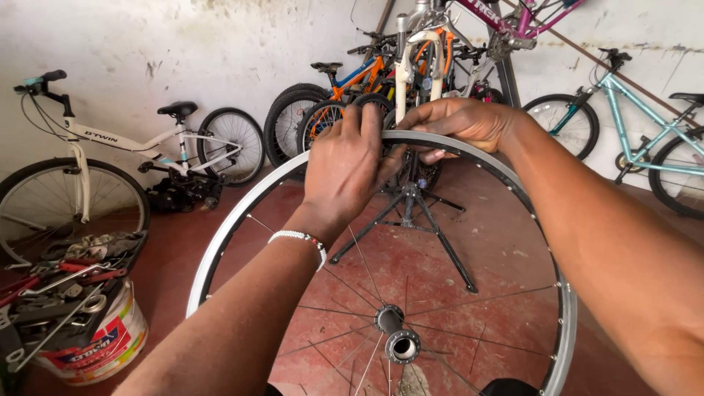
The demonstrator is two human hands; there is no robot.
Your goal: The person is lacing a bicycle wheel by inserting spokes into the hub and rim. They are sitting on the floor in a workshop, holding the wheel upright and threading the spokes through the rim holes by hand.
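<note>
A bare silver bicycle wheel rim (220, 246) with thin spokes and a metal hub (400, 339) stands upright in front of me. My left hand (343, 165), with a beaded bracelet on its wrist, presses its fingers against the top of the rim. My right hand (463, 121) grips the same top arc from the right, thumb under the rim. Both hands meet at the rim's highest point. What the fingertips pinch there is hidden.
A black repair stand (411, 213) holds a bike frame behind the wheel. A white bicycle (110, 158) leans at left, orange ones (352, 81) at the back, a teal one (638, 125) at right. A tool tray (66, 275) rests on a bucket (95, 345) at lower left.
</note>
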